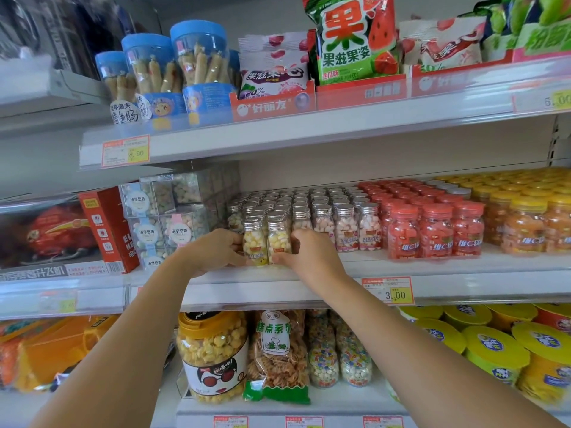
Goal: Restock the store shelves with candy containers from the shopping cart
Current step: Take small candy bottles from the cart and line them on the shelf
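**Two small clear candy bottles [255, 244] with silver caps are right at the shelf edge**

The two bottles are full of yellow and white sweets. They stand side by side, touching, at the front of the white middle shelf [278, 284]. Just behind them are rows of more silver-capped bottles [309, 202]. The left hand [213, 251] grips the left bottle, with its fingers curled round the side. The right hand [312, 254] grips the right bottle the same way. No shopping cart shows here.

What could go wrong? The bottles are very close to the edge. They look tall and thin, so they may tip easily. If the hands let go too soon, or an arm bumps them, they could fall off the shelf. A hard push back could also knock over the rows behind, one after another. The bottles with pink sweets [346, 230] stand just to the right, so the yellow ones could end up in the wrong row.

Some writing can be read. The yellow price tag [397, 294] by the right arm says 3.00. The price tag [136, 153] on the shelf above says 8.90. The red plastic jars [435, 233] say 维C. The red cardboard tray [272, 105] up top says 好丽友. The big green watermelon bag [349, 41] says 果滋果姿. The labels on the two held bottles are too small and blurry to read.
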`<act>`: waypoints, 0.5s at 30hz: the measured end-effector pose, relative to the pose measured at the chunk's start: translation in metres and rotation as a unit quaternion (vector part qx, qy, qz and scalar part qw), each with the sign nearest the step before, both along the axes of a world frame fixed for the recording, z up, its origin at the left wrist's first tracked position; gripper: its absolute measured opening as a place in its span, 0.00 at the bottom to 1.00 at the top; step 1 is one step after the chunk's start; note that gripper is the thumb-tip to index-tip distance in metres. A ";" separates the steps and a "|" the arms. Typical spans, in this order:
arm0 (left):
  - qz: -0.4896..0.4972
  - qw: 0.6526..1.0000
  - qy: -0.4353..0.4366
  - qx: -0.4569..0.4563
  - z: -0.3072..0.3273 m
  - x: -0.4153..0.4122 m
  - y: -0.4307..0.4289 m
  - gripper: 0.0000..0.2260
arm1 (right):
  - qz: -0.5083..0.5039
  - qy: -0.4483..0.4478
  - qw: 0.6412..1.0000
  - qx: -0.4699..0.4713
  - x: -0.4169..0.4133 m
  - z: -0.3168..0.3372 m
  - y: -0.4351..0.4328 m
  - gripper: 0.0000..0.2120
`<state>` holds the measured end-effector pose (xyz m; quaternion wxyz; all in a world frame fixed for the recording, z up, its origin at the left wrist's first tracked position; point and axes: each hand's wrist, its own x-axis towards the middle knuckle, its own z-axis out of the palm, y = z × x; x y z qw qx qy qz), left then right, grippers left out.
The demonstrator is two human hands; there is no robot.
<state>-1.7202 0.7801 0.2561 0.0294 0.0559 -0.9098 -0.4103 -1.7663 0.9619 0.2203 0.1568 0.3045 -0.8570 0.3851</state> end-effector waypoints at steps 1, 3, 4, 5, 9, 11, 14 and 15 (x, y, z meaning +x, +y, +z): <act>0.002 1.000 0.001 -0.002 0.000 0.000 0.000 0.10 | 0.000 0.001 1.000 0.000 0.000 0.000 0.000 0.18; 0.012 1.000 0.004 -0.015 -0.001 -0.001 -0.001 0.11 | -0.002 -0.004 1.000 -0.007 -0.002 -0.001 -0.001 0.21; 0.022 0.999 0.005 -0.023 -0.002 0.000 -0.002 0.12 | -0.004 -0.009 1.000 -0.013 -0.002 0.000 -0.001 0.23; 0.040 0.999 0.004 -0.032 -0.002 0.000 -0.003 0.12 | -0.006 -0.017 1.000 -0.017 -0.002 0.001 -0.001 0.25; 0.124 0.984 0.037 -0.124 -0.001 0.015 0.011 0.16 | 0.015 -0.034 0.998 -0.043 0.002 0.005 0.009 0.25; 0.170 0.968 0.128 -0.133 -0.005 0.037 0.035 0.18 | 0.034 0.013 0.996 -0.080 0.010 0.003 0.022 0.19; 0.176 0.942 0.266 -0.108 -0.025 0.077 0.089 0.11 | 0.049 0.089 0.992 -0.075 0.027 -0.002 0.055 0.12; 0.155 0.944 0.273 -0.097 -0.034 0.086 0.107 0.08 | 0.055 0.090 0.993 -0.057 0.033 -0.006 0.071 0.12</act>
